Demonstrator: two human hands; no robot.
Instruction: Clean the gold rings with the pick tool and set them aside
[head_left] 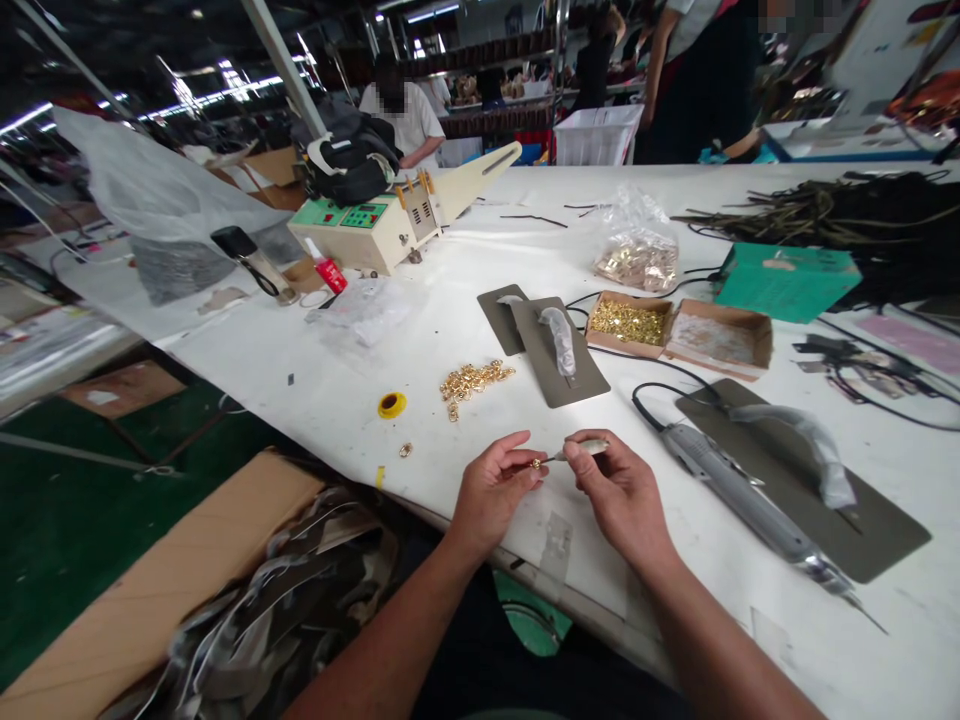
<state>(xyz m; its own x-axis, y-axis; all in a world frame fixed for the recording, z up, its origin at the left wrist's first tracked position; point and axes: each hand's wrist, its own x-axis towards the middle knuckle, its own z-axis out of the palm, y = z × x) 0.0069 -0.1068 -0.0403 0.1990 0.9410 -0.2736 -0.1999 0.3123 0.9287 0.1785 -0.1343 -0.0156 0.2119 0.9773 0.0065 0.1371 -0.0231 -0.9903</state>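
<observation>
Near the front edge of the white table (315,370), my left hand (491,490) pinches a small gold ring (536,464) between thumb and fingertips. My right hand (619,490) is closed on a thin pointed tool (581,449) whose tip touches the ring. A loose pile of gold rings (472,380) lies just beyond my hands. One stray ring (406,450) and a yellow tape roll (391,404) sit to the left.
A grey electric screwdriver (739,495) lies to the right beside grey plates (795,490). A cardboard box of gold parts (628,323), a bag of them (637,262), a green box (784,280), a cream machine (390,220) and dark straps (840,215) stand farther back. People work behind.
</observation>
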